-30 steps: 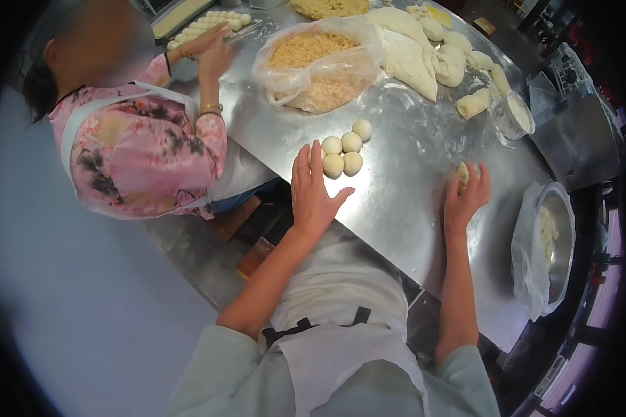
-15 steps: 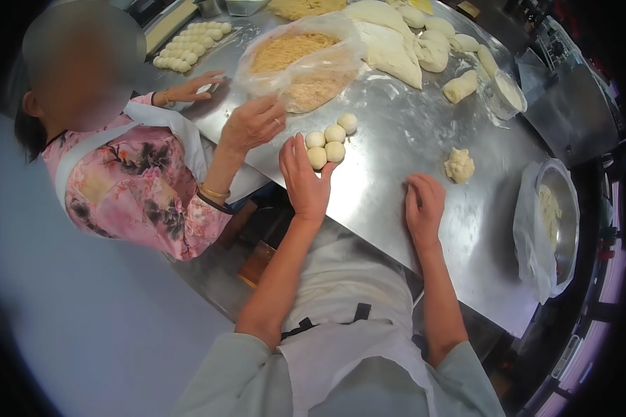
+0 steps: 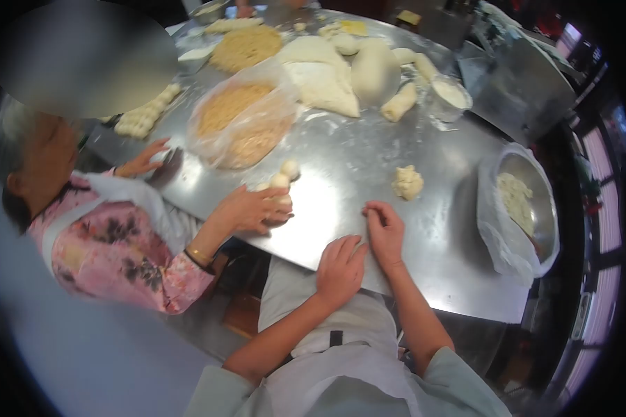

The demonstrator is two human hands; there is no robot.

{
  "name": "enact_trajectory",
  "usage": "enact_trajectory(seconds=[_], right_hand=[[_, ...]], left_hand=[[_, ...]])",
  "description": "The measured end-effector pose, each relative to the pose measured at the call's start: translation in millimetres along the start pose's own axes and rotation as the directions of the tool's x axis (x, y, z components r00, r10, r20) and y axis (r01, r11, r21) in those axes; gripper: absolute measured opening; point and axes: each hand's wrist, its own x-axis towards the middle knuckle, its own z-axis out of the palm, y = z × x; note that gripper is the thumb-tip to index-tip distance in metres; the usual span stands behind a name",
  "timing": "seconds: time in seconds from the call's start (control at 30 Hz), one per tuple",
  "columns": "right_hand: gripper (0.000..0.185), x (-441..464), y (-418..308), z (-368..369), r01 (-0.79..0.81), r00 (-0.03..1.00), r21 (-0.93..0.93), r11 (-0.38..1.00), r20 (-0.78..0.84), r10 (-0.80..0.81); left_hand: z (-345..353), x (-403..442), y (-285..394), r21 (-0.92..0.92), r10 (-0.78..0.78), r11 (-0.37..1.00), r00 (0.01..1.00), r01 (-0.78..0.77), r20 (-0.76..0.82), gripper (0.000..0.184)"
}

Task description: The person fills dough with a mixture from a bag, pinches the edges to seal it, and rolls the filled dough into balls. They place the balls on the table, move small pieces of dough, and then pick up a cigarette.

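Observation:
My left hand (image 3: 341, 271) rests at the table's front edge, fingers extended and slightly bent, with nothing visible in it. Just to its right, my right hand (image 3: 384, 233) lies on the steel with fingers curled in and thumb against them; I see nothing in it. Beyond my right hand sits a rough lump of dough (image 3: 408, 182), apart from it. At the left, a co-worker's hand (image 3: 254, 210) covers part of a small group of round dough balls (image 3: 289, 169).
A plastic-lined metal bowl (image 3: 515, 208) holding pale dough stands at the right. Bagged crumbly filling (image 3: 236, 111), a big dough sheet (image 3: 320, 80), dough rolls (image 3: 399, 103) and a tub of white powder (image 3: 451, 96) lie farther back. The co-worker (image 3: 111, 229) stands at the left.
My left hand has let go of the dough balls and drawn back beside my right hand. The co-worker's hand has come down over those balls. The camera view has shifted to the right.

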Motion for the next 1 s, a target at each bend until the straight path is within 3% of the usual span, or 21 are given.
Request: enact_trajectory(seconds=[0.2,0.33,0.47,0.57,0.67,0.73,0.8,1.0], right_hand=[[0.016,-2,4,-1,-0.017,1.0,0.049,0.999,0.006,0.017],[0.017,-3,1,-4,-0.019,0.999,-0.024,1.0,0.043,0.02],[0.016,-4,-2,-14,-0.083,0.995,0.112,0.99,0.066,0.076],[0.017,11,-14,-42,-0.267,0.958,0.302,0.915,-0.021,0.287],[0.019,58,-17,-80,-0.141,0.938,0.319,0.937,-0.259,0.229],[0.019,104,-3,-107,-0.125,0.931,0.329,0.936,-0.288,0.225],[0.023,153,25,-129,-0.111,0.931,0.231,0.967,-0.317,0.183],[0.031,266,84,-176,-0.385,0.847,-0.084,0.919,-0.427,0.316]], left_hand=[[1,-2,4,0.08,0.036,0.996,0.997,-0.042,0.071,0.038],[5,-6,4,0.11,0.03,0.993,0.996,-0.04,0.088,0.04],[3,-6,8,0.152,-0.003,0.988,0.991,-0.017,0.133,0.04],[3,-6,6,0.138,-0.033,0.99,0.988,0.012,0.149,0.041],[7,-5,8,0.106,-0.077,0.992,0.989,0.064,0.127,0.04],[10,1,10,0.103,-0.114,0.989,0.987,0.102,0.116,0.039],[14,7,9,0.094,-0.143,0.987,0.982,0.132,0.123,0.039],[21,13,8,0.148,-0.126,0.983,0.984,0.107,0.122,0.04]])
